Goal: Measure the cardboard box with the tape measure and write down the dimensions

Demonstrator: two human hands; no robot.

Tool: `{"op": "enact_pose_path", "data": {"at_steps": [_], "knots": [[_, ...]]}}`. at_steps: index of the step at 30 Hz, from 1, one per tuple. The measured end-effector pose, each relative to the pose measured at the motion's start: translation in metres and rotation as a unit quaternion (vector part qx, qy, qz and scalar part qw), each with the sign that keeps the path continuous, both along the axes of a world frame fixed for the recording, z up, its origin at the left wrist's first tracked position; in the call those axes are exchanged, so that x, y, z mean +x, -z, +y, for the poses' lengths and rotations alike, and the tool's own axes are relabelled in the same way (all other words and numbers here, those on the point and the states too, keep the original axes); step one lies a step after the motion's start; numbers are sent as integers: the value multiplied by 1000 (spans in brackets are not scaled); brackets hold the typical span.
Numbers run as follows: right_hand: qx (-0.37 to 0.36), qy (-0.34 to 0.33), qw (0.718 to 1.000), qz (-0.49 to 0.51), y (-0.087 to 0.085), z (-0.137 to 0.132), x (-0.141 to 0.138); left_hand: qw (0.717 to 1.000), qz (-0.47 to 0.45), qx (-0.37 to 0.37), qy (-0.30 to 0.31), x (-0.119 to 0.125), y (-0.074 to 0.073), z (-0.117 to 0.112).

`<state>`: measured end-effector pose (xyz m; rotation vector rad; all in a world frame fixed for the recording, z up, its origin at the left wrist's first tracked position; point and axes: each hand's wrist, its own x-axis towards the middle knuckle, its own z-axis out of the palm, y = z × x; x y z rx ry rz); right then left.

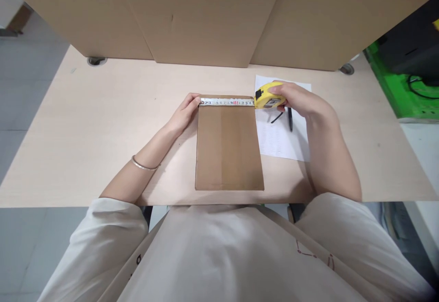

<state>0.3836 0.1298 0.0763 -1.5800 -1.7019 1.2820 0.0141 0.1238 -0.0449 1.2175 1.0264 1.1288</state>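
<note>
A flat brown cardboard box (pixel 229 149) lies on the table in front of me. Across its far edge stretches the metal blade of a yellow tape measure (pixel 268 95), its printed numbers facing up. My left hand (pixel 187 111) pinches the blade's end at the box's far left corner. At the far right corner, my right hand (pixel 291 96) is closed around the tape measure's case. Under that hand lies a white printed sheet (pixel 279 140) with a black pen (pixel 290 119) on it, partly hidden by the hand.
Large cardboard boxes (pixel 202 18) stand along the back of the pale wooden table (pixel 103 124). Two round cable holes sit near its back corners. To the right are a green surface (pixel 387 82) and a dark object with a cable.
</note>
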Motion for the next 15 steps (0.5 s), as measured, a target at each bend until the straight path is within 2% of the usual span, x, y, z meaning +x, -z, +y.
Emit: {"op": "enact_pose_path", "data": {"at_steps": [3,7,11,15], "knots": [[10,11,1000,-13,-5,-3,-1,1000,-4,-8,0,-1,0,2],[51,13,999,-15,-24,-11,-15,999,-6,-35,9,-5,0,4],[79,-31,996,-15,-37,-11,-54,999,2,-29,24,-7,-2,1],[72,-84,993,-30,-32,-2,-106,1000,4,-12,16,-2,-3,2]]}}
